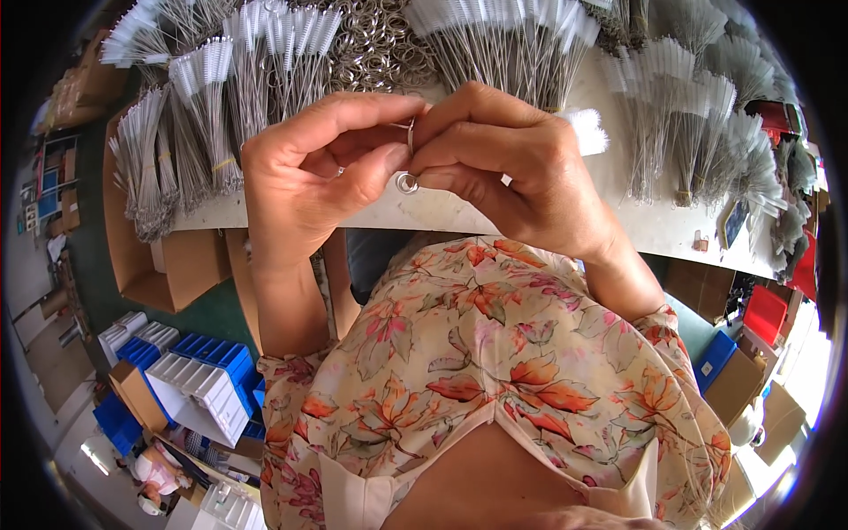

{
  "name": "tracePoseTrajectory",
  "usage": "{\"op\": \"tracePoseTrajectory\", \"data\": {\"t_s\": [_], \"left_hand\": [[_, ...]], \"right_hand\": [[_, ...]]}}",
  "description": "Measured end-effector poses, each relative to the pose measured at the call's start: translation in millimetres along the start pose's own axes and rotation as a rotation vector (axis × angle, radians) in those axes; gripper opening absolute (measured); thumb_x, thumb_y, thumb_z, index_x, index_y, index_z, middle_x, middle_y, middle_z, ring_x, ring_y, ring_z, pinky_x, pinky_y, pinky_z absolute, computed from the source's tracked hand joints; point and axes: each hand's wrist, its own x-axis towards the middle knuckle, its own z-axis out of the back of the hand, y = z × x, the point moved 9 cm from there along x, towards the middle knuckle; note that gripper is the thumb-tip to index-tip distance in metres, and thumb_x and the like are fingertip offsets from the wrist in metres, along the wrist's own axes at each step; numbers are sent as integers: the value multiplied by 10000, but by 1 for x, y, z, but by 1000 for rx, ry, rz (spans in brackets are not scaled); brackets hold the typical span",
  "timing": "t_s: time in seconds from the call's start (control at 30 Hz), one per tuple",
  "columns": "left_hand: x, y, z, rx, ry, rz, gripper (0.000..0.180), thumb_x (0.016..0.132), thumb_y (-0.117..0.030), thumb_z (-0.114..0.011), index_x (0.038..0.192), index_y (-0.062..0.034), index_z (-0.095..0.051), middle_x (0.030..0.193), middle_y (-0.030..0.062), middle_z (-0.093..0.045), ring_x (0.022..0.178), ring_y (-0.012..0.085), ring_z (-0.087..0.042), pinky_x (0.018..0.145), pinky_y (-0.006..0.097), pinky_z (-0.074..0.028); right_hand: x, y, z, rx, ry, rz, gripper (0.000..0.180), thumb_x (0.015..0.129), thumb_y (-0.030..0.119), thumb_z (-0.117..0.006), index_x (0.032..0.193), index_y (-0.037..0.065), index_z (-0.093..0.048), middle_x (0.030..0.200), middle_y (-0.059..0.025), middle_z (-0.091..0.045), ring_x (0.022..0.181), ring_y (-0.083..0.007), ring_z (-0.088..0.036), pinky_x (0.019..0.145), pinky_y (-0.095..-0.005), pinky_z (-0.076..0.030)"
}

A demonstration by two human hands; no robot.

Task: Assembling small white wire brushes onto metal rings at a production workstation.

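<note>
Over the table's near edge, my left hand (305,168) and my right hand (517,159) meet at the fingertips. A thin metal ring (410,137) stands on edge, pinched by my left thumb and forefinger, with the right fingertips against it. My right hand is closed round a wire brush whose white bristle head (586,131) sticks out beyond the knuckles; most of its stem is hidden by the fingers. A small wire loop (406,183) shows just below the fingertips, apparently the brush's end.
A heap of metal rings (380,49) lies beyond my hands. Bundles of white-bristled wire brushes (508,53) stand on the white table (371,214), with more brush bundles (685,115) at right. Left are a cardboard box (168,274) and blue and white plastic bins (199,384).
</note>
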Motion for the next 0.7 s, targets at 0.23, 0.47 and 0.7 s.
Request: {"op": "tracePoseTrajectory", "data": {"t_s": [0.23,0.47,0.7], "left_hand": [[-3,-8,-1,164,-87,-159,282,733,128,-604,1008,63,-608,965,130,-621,851,158,-627,748,243,-523],[-2,-7,-1,233,-177,-252,285,723,123,-611,1003,69,-606,959,133,-625,810,160,-637,725,246,-534],[5,17,3,11,-127,4,239,766,89,-583,1003,72,-604,924,111,-640,785,148,-637,724,241,-528]], "right_hand": [[-1,-14,4,90,-53,-126,62,778,55,-637,831,23,-635,839,-76,-586,757,-215,-606,665,-296,-485],[-6,-47,0,526,-132,-457,163,868,102,-573,911,-51,-608,842,-75,-604,830,-125,-605,730,-230,-482],[-4,-63,0,388,-36,-535,207,850,180,-609,921,-13,-635,741,-24,-658,553,-30,-483,486,-179,-400]]}}
